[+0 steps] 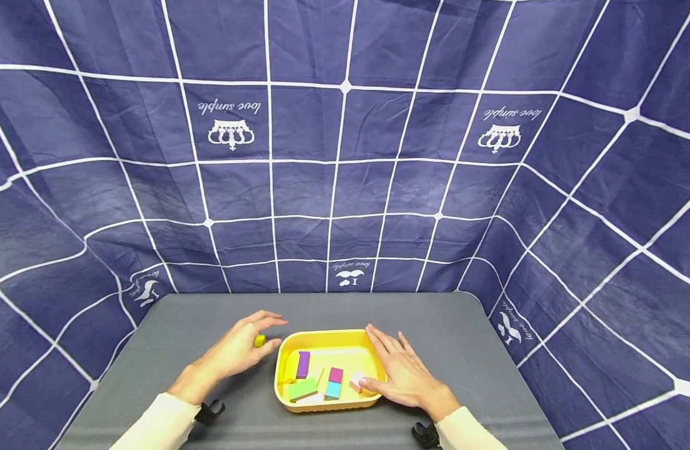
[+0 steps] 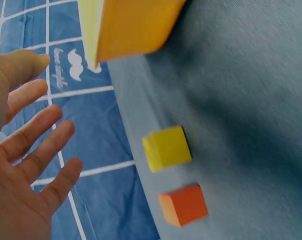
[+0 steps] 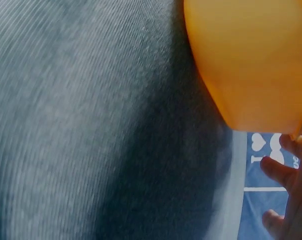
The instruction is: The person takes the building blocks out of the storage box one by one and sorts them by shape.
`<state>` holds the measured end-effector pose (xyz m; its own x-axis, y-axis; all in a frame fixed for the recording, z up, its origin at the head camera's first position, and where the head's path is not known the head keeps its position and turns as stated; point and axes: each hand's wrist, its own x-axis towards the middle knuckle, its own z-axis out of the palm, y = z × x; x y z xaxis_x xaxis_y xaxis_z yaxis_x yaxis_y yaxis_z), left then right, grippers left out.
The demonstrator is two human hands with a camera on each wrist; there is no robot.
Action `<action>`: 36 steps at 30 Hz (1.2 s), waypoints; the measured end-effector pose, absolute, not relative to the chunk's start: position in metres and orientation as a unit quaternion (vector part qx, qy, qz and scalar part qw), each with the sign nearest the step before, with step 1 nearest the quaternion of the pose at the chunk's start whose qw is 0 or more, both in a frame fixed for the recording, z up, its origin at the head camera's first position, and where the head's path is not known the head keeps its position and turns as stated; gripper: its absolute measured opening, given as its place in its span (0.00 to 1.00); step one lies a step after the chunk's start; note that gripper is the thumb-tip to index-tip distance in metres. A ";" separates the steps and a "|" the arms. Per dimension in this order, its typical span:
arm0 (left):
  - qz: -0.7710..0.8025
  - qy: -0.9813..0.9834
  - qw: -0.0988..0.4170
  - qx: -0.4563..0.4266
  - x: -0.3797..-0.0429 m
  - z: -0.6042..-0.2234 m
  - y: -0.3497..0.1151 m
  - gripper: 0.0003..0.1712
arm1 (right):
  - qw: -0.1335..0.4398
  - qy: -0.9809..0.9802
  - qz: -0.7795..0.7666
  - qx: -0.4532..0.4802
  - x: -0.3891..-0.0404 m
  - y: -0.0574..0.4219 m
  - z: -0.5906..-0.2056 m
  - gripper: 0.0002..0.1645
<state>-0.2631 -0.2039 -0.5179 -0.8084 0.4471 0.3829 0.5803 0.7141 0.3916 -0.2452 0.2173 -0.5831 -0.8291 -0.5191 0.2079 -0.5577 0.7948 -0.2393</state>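
Note:
A yellow plastic tray (image 1: 329,406) sits on the grey table. Inside it lie several blocks, among them a purple block (image 1: 304,364), a green block (image 1: 303,390), a magenta block (image 1: 336,375), a light blue block (image 1: 332,391) and a pale pink block (image 1: 355,380). My left hand (image 1: 237,347) hovers left of the tray, fingers spread and holding nothing, near a yellow cube (image 2: 167,149). Beside that cube is an orange cube (image 2: 183,205), hidden behind the hand in the head view. Along the tray's right rim rests my right hand (image 1: 405,376), its fingers extended and its thumb reaching inside by the pale pink block.
A dark blue curtain (image 1: 305,187) with white grid lines surrounds the table's back and sides. The grey tabletop (image 1: 469,350) extends around the tray. Black bands (image 1: 210,412) circle both wrists.

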 end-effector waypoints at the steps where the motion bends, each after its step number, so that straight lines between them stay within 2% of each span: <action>1: -0.250 -0.917 0.129 -0.284 -0.263 -0.517 -0.201 0.24 | 0.060 -0.945 0.149 0.284 -0.245 0.218 -0.583 0.68; 8: -0.242 -0.906 0.110 -0.329 -0.268 -0.511 -0.175 0.25 | 0.027 -0.939 0.168 0.299 -0.246 0.222 -0.580 0.77; 17: -0.238 -0.898 0.034 -0.368 -0.274 -0.500 -0.141 0.27 | 0.006 -0.930 0.181 0.321 -0.250 0.225 -0.575 0.83; 24: -0.230 -0.889 0.000 -0.395 -0.275 -0.500 -0.113 0.30 | -0.014 -0.928 0.199 0.315 -0.249 0.225 -0.574 0.83; 31: -0.210 -0.889 -0.050 -0.405 -0.277 -0.506 -0.089 0.35 | -0.012 -0.927 0.206 0.313 -0.250 0.225 -0.577 0.84; 36: -0.193 -0.879 -0.066 -0.431 -0.280 -0.511 -0.076 0.37 | -0.013 -0.925 0.213 0.313 -0.250 0.225 -0.578 0.84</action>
<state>-0.2796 -0.0756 -0.5109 -0.6195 0.7834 0.0508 0.7329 0.5539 0.3950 -0.2503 0.2254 -0.5779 -0.8037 -0.5847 0.1101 -0.5739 0.7129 -0.4030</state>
